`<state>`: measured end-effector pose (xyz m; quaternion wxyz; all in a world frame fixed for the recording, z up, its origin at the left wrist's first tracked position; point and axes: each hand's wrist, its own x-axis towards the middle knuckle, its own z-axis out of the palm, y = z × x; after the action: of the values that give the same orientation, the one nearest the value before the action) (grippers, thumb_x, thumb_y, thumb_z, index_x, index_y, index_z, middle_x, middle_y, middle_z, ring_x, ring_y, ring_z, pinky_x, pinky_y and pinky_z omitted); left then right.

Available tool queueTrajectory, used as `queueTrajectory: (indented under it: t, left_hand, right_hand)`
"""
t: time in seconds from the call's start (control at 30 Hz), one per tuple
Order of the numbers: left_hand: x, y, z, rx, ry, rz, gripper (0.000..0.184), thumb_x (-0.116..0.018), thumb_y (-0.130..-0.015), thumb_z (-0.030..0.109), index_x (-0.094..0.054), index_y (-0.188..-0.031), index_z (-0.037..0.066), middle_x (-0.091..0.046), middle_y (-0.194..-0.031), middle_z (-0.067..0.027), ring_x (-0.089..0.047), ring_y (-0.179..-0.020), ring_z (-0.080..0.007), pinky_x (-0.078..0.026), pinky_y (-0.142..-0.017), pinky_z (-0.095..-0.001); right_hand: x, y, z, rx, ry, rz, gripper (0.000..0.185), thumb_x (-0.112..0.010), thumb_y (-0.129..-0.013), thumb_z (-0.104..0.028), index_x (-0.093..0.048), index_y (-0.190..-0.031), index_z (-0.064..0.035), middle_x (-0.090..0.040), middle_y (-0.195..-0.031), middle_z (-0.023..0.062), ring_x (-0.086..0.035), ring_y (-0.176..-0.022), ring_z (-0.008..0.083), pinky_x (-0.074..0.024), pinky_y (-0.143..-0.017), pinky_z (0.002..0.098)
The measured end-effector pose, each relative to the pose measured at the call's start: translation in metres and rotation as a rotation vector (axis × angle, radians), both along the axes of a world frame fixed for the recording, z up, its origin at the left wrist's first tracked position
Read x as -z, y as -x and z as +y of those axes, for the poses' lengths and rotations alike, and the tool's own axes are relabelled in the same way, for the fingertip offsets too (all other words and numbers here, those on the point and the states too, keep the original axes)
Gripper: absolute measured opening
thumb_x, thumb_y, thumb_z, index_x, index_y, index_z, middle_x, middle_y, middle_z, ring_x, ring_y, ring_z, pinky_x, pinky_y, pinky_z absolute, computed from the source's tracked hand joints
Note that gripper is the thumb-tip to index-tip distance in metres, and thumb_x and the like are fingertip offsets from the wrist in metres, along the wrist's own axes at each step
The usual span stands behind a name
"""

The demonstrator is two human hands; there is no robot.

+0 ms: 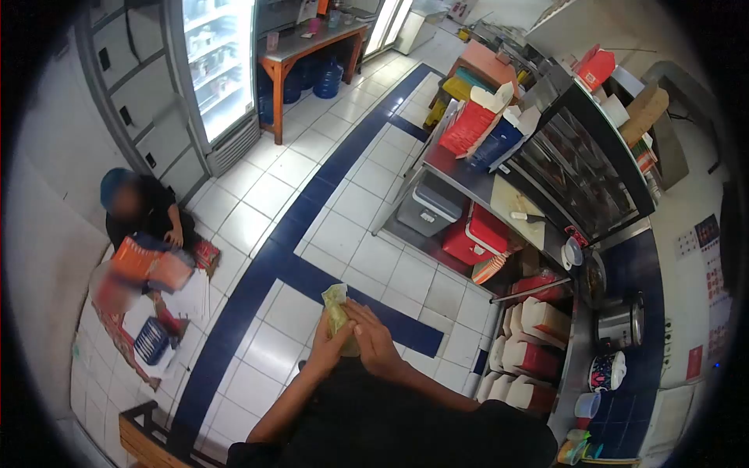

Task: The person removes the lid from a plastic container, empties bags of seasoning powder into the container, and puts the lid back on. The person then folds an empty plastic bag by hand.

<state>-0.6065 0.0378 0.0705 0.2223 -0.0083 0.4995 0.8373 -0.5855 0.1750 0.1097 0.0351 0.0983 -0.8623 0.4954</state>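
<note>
At the lower middle of the head view, a small clear bag (336,313) with yellow-green contents is held upright in front of my body. My left hand (328,345) is closed round its lower left side. My right hand (371,337) presses against it from the right, its fingers together near the bag's upper part. Both hands touch the bag and nearly meet below it. The bag's lower end is partly hidden by the fingers.
Two people (140,207) sit on the floor at the left with papers and boxes. On the right stands a counter (468,183) with a knife on a cutting board (516,209), a glass case (581,175) and stacked boxes (534,343). A wooden bench (140,444) is at the lower left.
</note>
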Motion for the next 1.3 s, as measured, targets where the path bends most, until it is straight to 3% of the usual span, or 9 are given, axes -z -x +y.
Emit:
queueTrajectory:
  t: [0.2, 0.5, 0.63, 0.67, 0.9, 1.03, 1.1, 1.2, 1.3]
  left_hand:
    - [0.003, 0.115, 0.018, 0.015, 0.022, -0.04, 0.054, -0.062, -0.095, 0.02, -0.039, -0.141, 0.005, -0.053, -0.124, -0.0076, -0.051, -0.115, -0.0167, -0.044, -0.096, -0.0306]
    - [-0.014, 0.276, 0.036, 0.131, -0.012, -0.155, 0.049, -0.055, -0.094, 0.014, -0.042, -0.14, 0.001, -0.058, -0.12, -0.0097, -0.057, -0.108, -0.0185, -0.048, -0.092, -0.0326]
    - [0.003, 0.344, 0.034, 0.363, 0.081, -0.138, 0.045, -0.053, -0.094, 0.013, -0.044, -0.137, 0.0, -0.059, -0.119, -0.0094, -0.057, -0.108, -0.0168, -0.048, -0.092, -0.0315]
    - [0.011, 0.36, 0.033, 0.38, 0.115, 0.01, 0.042, -0.057, -0.096, 0.022, -0.049, -0.132, 0.0, -0.06, -0.118, -0.0091, -0.056, -0.108, -0.0157, -0.046, -0.093, -0.0308]
    - [-0.005, 0.493, 0.034, 0.443, 0.214, 0.171, 0.051, -0.065, -0.094, 0.042, -0.058, -0.121, 0.0, -0.063, -0.112, -0.0072, -0.056, -0.106, -0.0154, -0.046, -0.093, -0.0314]
    - [0.027, 0.561, 0.036, 0.486, 0.114, 0.157, 0.055, -0.055, -0.097, 0.051, -0.063, -0.114, -0.001, -0.064, -0.103, -0.0052, -0.058, -0.096, -0.0154, -0.049, -0.082, -0.0314]
    - [0.007, 0.581, 0.023, 0.361, -0.065, -0.013, 0.053, -0.05, -0.099, 0.049, -0.063, -0.115, -0.001, -0.066, -0.104, -0.0083, -0.063, -0.095, -0.0188, -0.053, -0.078, -0.0347]
    - [0.011, 0.611, 0.03, 0.322, 0.01, -0.069, 0.049, -0.046, -0.1, 0.044, -0.064, -0.113, 0.0, -0.068, -0.105, -0.0108, -0.067, -0.092, -0.021, -0.055, -0.074, -0.0359]
    - [0.019, 0.647, 0.033, 0.264, 0.043, -0.109, 0.044, -0.045, -0.101, 0.04, -0.064, -0.108, 0.001, -0.067, -0.103, -0.0092, -0.067, -0.086, -0.0193, -0.054, -0.073, -0.0325]
  right_hand:
    - [-0.001, 0.109, 0.02, -0.03, -0.027, 0.003, 0.056, -0.054, -0.096, -0.025, -0.04, -0.142, 0.0041, -0.046, -0.14, 0.0277, -0.045, -0.132, 0.0411, -0.0372, -0.11, 0.044]
    - [-0.037, 0.274, 0.045, -0.225, -0.284, 0.103, 0.109, -0.082, -0.07, -0.051, -0.027, -0.147, 0.0019, -0.015, -0.153, 0.0326, -0.03, -0.138, 0.0498, -0.0355, -0.111, 0.0487]
    - [0.001, 0.339, 0.059, -0.122, -0.22, 0.124, 0.082, -0.084, -0.07, -0.034, -0.046, -0.136, -0.0008, -0.052, -0.132, 0.0246, -0.053, -0.121, 0.0414, -0.047, -0.098, 0.0449]
    - [0.002, 0.358, 0.06, -0.066, -0.219, 0.221, 0.065, -0.082, -0.07, -0.028, -0.056, -0.125, -0.0044, -0.064, -0.115, 0.0167, -0.063, -0.103, 0.0368, -0.0525, -0.086, 0.0417]
    - [0.024, 0.49, 0.066, -0.061, -0.364, 0.27, 0.038, -0.081, -0.069, -0.025, -0.061, -0.098, -0.0087, -0.063, -0.084, 0.0099, -0.064, -0.082, 0.0317, -0.0514, -0.068, 0.0413]
    - [0.032, 0.554, 0.058, -0.014, -0.413, 0.288, 0.04, -0.083, -0.071, -0.026, -0.063, -0.098, -0.0051, -0.062, -0.085, 0.0128, -0.064, -0.079, 0.0309, -0.0508, -0.069, 0.0396]
    - [0.041, 0.588, 0.052, 0.046, -0.079, 0.173, 0.039, -0.082, -0.078, -0.028, -0.063, -0.1, -0.001, -0.065, -0.087, 0.0131, -0.066, -0.081, 0.0257, -0.0517, -0.071, 0.0375]
    - [0.041, 0.625, 0.07, 0.291, 0.064, -0.136, 0.038, -0.073, -0.09, -0.029, -0.062, -0.106, 0.0041, -0.067, -0.097, 0.0111, -0.062, -0.085, 0.0172, -0.0512, -0.074, 0.0317]
    - [0.044, 0.672, 0.089, 0.323, 0.064, -0.069, 0.037, -0.065, -0.096, -0.03, -0.063, -0.102, 0.0064, -0.068, -0.094, 0.0127, -0.063, -0.082, 0.0179, -0.0512, -0.074, 0.0317]
